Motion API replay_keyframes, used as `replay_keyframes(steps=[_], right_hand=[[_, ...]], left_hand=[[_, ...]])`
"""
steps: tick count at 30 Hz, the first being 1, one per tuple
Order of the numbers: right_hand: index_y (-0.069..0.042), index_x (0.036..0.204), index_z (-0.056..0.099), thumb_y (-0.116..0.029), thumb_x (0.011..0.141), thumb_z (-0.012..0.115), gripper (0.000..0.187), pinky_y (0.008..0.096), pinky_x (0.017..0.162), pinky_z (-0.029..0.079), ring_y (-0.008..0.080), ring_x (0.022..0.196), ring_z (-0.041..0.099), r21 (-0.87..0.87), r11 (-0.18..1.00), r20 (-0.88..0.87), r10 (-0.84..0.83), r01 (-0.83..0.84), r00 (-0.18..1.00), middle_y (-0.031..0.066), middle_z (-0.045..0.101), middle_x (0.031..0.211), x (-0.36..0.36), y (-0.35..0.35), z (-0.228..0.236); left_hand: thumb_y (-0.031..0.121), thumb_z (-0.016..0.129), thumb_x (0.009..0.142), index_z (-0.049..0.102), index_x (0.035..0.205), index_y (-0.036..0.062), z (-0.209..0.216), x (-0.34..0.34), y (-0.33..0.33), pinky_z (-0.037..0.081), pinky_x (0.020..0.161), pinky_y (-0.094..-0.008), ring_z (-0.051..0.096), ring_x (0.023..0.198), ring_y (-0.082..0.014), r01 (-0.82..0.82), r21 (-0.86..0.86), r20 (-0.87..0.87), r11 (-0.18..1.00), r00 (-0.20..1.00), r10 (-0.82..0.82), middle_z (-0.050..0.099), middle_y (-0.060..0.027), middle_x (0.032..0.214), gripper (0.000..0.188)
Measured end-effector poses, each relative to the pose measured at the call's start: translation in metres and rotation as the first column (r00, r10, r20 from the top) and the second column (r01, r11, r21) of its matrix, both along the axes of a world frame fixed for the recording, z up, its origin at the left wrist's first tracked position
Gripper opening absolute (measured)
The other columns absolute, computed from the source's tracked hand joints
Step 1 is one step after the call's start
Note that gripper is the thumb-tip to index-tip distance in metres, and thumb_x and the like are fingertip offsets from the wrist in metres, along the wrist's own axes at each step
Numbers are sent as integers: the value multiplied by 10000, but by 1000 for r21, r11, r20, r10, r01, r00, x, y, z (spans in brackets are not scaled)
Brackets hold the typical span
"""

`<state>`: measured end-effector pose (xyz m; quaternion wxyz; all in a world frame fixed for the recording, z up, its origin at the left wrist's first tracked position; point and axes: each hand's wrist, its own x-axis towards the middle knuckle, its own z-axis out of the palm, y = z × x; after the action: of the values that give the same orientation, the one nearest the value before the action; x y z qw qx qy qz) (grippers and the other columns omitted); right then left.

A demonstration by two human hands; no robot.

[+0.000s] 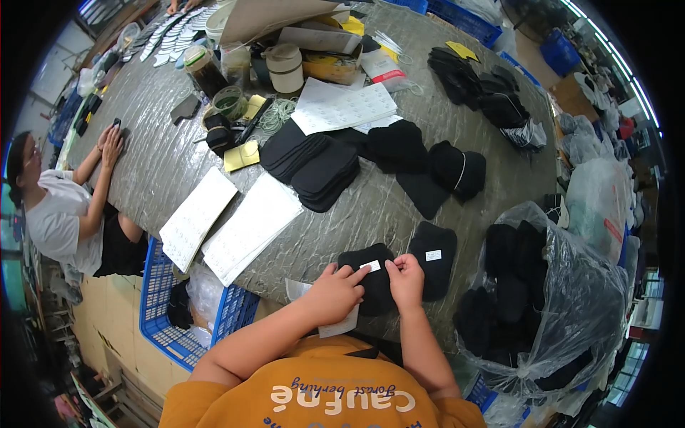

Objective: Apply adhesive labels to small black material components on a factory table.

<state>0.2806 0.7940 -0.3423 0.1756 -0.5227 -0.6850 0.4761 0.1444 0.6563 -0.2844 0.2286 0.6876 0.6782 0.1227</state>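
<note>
A black sole-shaped fabric piece [376,302] lies before me at the table's near edge, with a small white label [370,266] on it. My left hand [332,295] rests over its left side, fingers stretched out and a fingertip at the label. White paper [340,326] shows partly from beneath that hand; whether the hand grips it is hidden. My right hand [405,282] is closed in a pinch beside the label's right end; what sits between the fingertips is too small to make out. Just right of it lies a second black piece [436,274] bearing its own white label [434,255].
Stacked black pieces [326,175], printed white sheets [253,227] and a tied black bundle [460,171] lie farther off. A clear plastic bag [571,285] of black pieces stands right. A blue crate [160,299] is lower left. Another person [61,207] sits at the left edge.
</note>
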Motion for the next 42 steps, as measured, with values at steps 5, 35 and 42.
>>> replay_keyframes(steps=[5, 35, 42], right_hand=[[-57, 882, 513, 7, 865, 602, 111, 208, 638, 425, 66, 663, 534, -384, 923, -283, -155, 36, 947, 4, 579, 719, 21, 19, 19], [-1, 970, 569, -24, 780, 712, 239, 245, 702, 493, 83, 778, 585, -503, 759, -468, 162, -413, 869, 56, 632, 875, -6, -58, 59], [-32, 932, 606, -42, 728, 749, 250, 239, 622, 471, 86, 661, 525, -89, 996, -264, -12, -12, 964, 20, 565, 793, 25, -13, 38]], left_hand=[[241, 633, 832, 663, 864, 26, -3, -13, -14, 380, 948, -410, 557, 1062, -258, -29, 67, 148, 997, 989, 18, 636, -88, 1154, 219], [94, 749, 759, 663, 888, -7, 16, -43, -23, 469, 586, -252, 583, 682, -73, -401, -402, 783, 823, 315, 536, 645, -15, 730, 184], [199, 674, 832, 644, 856, 10, 26, -39, -21, 456, 583, -341, 590, 616, -215, -332, -352, 588, 875, 649, 483, 611, -126, 673, 193]])
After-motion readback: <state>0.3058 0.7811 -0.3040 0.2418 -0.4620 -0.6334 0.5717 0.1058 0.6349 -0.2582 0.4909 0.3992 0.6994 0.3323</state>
